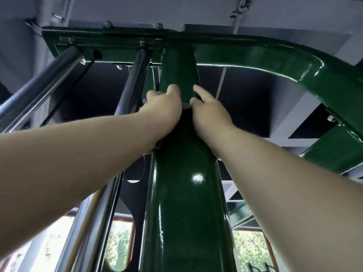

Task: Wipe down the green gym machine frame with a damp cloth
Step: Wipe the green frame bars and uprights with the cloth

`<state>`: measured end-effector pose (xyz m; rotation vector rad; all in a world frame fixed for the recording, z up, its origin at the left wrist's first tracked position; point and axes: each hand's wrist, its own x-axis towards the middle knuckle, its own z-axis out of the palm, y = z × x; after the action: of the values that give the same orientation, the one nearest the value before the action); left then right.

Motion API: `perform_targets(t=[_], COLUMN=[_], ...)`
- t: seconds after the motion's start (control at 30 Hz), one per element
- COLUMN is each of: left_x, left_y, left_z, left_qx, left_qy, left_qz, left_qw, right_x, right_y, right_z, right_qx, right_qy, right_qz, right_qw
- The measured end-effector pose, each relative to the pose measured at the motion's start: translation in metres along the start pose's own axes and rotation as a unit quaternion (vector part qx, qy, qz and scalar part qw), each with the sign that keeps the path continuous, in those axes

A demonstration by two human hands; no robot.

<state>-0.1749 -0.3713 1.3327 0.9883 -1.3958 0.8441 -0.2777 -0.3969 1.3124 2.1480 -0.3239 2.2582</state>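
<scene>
1. Hands are reaching high on the green upright post (186, 193), and we are looking straight up it toward the ceiling.
2. Our left hand (165, 108) is curling its fingers round the post's left edge, gripping a grey cloth (186, 105) of which only scraps are showing.
3. Our right hand (211, 114) is hugging the right edge, forefinger lying along the paint, thumb pressing onto the thin strip of cloth crossing the front between both hands; the other fingers are hiding behind the post.
4. That cloth is sitting on the upper part of the post, below the curved top beam (275, 59).
5. Chrome guide rods (41, 81) are running up on our left, and windows (119, 244) are glowing down low.
</scene>
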Motion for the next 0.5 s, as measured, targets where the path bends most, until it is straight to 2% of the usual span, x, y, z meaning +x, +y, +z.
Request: perform_targets(t=[0.07, 0.13, 0.17, 0.27, 0.33, 0.43, 0.5], left_x=[-0.003, -0.002, 0.002, 0.024, 0.043, 0.066, 0.064], left_y=[0.000, 0.000, 0.003, 0.021, 0.033, 0.040, 0.044], left_z=[0.004, 0.003, 0.001, -0.008, -0.011, -0.007, -0.001], left_qx=[0.000, 0.023, 0.040, 0.082, 0.067, 0.033, 0.048], left_qy=[0.008, 0.029, 0.023, -0.030, -0.053, 0.012, 0.037], left_qz=[0.025, 0.067, 0.100, 0.175, 0.151, 0.090, 0.070], left_qw=[1.000, 0.997, 0.994, 0.981, 0.985, 0.995, 0.996], right_x=[0.004, 0.000, -0.004, -0.001, 0.007, 0.014, 0.013], right_y=[0.007, 0.018, 0.024, 0.049, 0.059, 0.072, 0.080], right_z=[-0.004, -0.010, -0.013, -0.023, -0.035, -0.055, -0.066], right_qx=[0.149, 0.350, 0.404, 0.436, 0.429, 0.387, 0.368], right_qy=[0.016, 0.005, -0.019, -0.055, -0.052, -0.066, -0.073], right_qz=[0.048, 0.111, 0.126, 0.126, 0.132, 0.131, 0.125], right_qw=[0.988, 0.930, 0.906, 0.889, 0.892, 0.910, 0.918])
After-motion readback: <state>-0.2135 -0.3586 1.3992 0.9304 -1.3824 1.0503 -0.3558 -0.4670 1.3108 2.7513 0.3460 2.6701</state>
